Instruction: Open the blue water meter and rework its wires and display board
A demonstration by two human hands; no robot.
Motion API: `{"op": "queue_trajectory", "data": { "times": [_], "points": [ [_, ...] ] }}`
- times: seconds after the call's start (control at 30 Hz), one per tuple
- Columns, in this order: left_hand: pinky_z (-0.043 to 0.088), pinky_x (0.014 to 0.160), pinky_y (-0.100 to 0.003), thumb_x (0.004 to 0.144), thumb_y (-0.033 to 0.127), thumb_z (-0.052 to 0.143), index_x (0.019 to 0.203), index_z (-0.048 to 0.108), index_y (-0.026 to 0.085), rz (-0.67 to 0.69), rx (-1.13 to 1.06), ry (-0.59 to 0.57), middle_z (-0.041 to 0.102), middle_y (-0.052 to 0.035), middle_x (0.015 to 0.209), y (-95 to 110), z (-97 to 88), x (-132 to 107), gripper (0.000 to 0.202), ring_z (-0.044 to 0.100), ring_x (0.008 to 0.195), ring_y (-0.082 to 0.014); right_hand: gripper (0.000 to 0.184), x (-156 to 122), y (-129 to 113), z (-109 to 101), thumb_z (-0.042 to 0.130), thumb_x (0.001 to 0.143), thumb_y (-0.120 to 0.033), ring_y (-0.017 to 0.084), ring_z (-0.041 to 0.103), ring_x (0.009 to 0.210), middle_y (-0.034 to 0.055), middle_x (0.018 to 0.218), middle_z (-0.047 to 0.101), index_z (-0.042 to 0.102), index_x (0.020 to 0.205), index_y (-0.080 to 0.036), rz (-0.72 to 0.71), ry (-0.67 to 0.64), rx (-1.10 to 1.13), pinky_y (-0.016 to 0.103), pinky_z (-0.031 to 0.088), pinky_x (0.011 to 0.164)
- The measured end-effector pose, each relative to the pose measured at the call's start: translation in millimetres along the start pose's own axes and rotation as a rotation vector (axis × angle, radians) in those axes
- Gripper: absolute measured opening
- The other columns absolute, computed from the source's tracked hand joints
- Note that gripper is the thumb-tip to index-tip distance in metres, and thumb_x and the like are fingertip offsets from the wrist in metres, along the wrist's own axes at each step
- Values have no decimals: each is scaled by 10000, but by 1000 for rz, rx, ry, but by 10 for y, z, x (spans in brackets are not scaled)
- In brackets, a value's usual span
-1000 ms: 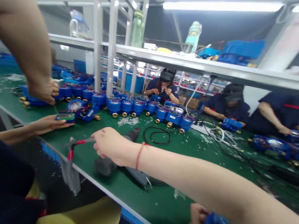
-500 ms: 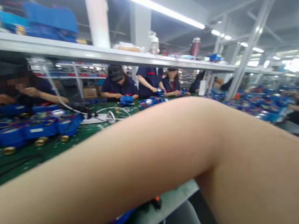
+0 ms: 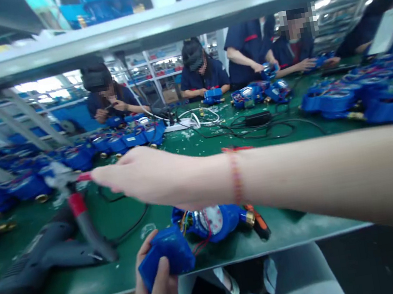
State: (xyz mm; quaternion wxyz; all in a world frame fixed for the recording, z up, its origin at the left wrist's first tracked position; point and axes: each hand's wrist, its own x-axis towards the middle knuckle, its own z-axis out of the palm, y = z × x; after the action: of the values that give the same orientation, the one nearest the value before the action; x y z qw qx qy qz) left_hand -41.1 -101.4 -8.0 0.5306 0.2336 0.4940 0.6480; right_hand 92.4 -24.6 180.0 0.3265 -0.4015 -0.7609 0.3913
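My left hand (image 3: 159, 292) grips a blue plastic cover (image 3: 167, 262) at the near edge of the green bench (image 3: 298, 225). Thin wires run from it to an opened blue water meter (image 3: 211, 220) with a white dial and brass ends. My right hand (image 3: 141, 175) reaches across to the left, a red thread bracelet (image 3: 236, 176) on its wrist. Its fingers pinch the red handles of pliers (image 3: 73, 196), which are blurred. Below the pliers a grey power tool (image 3: 42, 258) lies on its side.
Rows of blue water meters (image 3: 117, 142) fill the bench's far side, more (image 3: 353, 97) on the right. A white power strip (image 3: 180, 124) and black cables (image 3: 264, 126) lie mid-bench. Several people in dark blue sit opposite. A metal shelf (image 3: 161, 21) runs overhead.
The view has swung from the bench's left end back to the front. My right hand still holds the pliers. My left hand with the blue cover is now in full view.
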Motion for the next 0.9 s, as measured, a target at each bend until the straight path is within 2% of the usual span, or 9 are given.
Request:
{"op": "queue_trajectory", "data": {
  "times": [0.1, 0.17, 0.27, 0.37, 0.47, 0.53, 0.6, 0.7, 0.9],
  "points": [
    [576, 833, -288, 672, 386, 836, 1334, 551, 283, -66, -32, 21, 744, -39, 1128, 68, 131, -161, 728, 689, 1037, -255, 457, -308, 180, -105, 127, 1065, -223, 122, 673, 1040, 83, 1231, 658, 492, 1325, -133, -10, -138, 208, 281, 566, 832],
    [577, 856, -310, 650, 358, 846, 1328, 569, 284, -117, -68, -14, 740, -55, 1173, 103, 137, -222, 737, 684, 1070, -279, 608, -611, 433, -188, -64, 1003, -117, 128, 662, 1085, 112, 1351, 585, 419, 1365, -182, -27, -22, 240, 332, 578, 833],
    [564, 918, -435, 683, 343, 798, 1325, 590, 257, -203, -165, -132, 702, -109, 1264, 139, 106, -257, 680, 667, 1115, -351, 736, -1014, 814, -227, -102, 886, 28, 147, 622, 1170, 104, 1501, 430, 359, 1375, -273, -164, 98, 53, 333, 592, 804],
    [530, 963, -535, 689, 328, 772, 1304, 619, 237, -241, -232, -187, 679, -136, 1298, 172, 136, -290, 640, 652, 1137, -399, 755, -1266, 1102, -136, -83, 855, 29, 178, 632, 1155, 115, 1432, 514, 346, 1369, -320, -256, 195, 58, 342, 609, 754],
    [537, 963, -530, 631, 323, 836, 1259, 651, 258, -252, -204, -152, 668, -125, 1310, 221, 234, -359, 658, 656, 1129, -402, 698, -1436, 1344, 4, -82, 912, -83, 188, 709, 983, 120, 1192, 672, 409, 1338, -339, -238, 259, 137, 342, 617, 712],
    [548, 953, -508, 601, 320, 872, 1240, 663, 268, -225, -167, -118, 650, -122, 1332, 251, 296, -399, 675, 653, 1135, -400, 544, -1543, 1485, 60, 61, 974, -151, 186, 725, 853, 114, 1103, 685, 386, 1373, -326, -211, 291, 67, 315, 613, 701],
    [562, 931, -497, 572, 298, 897, 1247, 660, 281, -181, -143, -107, 638, -121, 1346, 264, 323, -408, 715, 656, 1126, -402, 436, -1636, 1581, 51, 301, 975, -183, 215, 711, 897, 116, 1108, 668, 385, 1388, -297, -178, 300, -120, 304, 604, 725],
    [587, 874, -492, 554, 272, 914, 1309, 612, 303, -158, -96, -114, 636, -129, 1350, 245, 293, -360, 813, 682, 1073, -401, 419, -1689, 1601, -61, 478, 890, -153, 245, 674, 999, 117, 1121, 647, 476, 1293, -268, -229, 246, -448, 309, 585, 768],
    [572, 893, -409, 532, 282, 934, 1353, 578, 268, -49, 15, -82, 699, -142, 1255, 196, 233, -279, 895, 685, 1073, -358, 516, -1441, 1356, -254, 482, 852, -108, 224, 573, 1118, 126, 1190, 623, 459, 1366, -130, -480, 123, -833, 323, 491, 927]
  ]
}}
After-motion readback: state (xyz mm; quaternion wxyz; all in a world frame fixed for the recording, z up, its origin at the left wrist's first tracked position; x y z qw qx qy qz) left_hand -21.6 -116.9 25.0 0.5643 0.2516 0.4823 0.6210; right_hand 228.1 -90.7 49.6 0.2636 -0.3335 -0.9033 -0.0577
